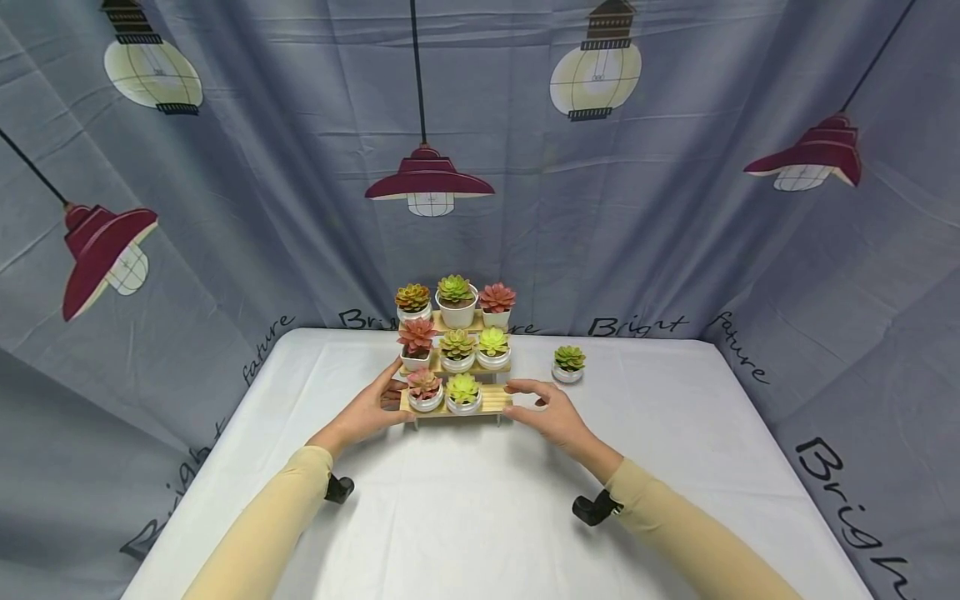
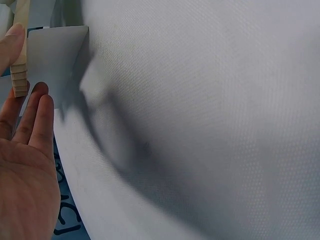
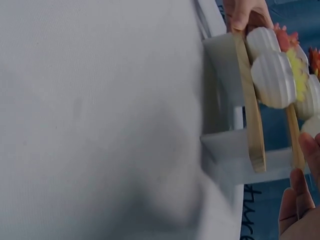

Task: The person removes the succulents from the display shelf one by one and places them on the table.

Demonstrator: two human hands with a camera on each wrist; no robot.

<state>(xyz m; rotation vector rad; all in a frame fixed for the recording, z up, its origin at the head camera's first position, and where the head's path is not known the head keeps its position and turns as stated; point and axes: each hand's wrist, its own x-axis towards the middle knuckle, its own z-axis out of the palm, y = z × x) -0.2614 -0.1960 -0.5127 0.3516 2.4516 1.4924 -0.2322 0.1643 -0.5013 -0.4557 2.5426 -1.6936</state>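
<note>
A three-tier wooden stand (image 1: pixel 495 400) with white supports carries several small potted succulents in rows. My left hand (image 1: pixel 369 410) pinches the left end of its lowest shelf; in the left wrist view the thumb (image 2: pixel 11 46) lies over the board and fingertips meet its end. My right hand (image 1: pixel 553 417) is at the right end of that shelf, thumb and fingers spread apart, holding nothing. On the lowest shelf sit a pink succulent (image 1: pixel 424 387) and a yellow-green succulent (image 1: pixel 463 392), left of bare slats. The right wrist view shows white pots (image 3: pixel 272 80) from below.
A green succulent (image 1: pixel 568 364) in a white pot stands alone on the white tabletop (image 1: pixel 465 508), right of the stand. Behind the table hangs a grey-blue curtain (image 1: pixel 300 183) printed with lamps. Black wrist cameras (image 1: pixel 594 507) are strapped to both wrists.
</note>
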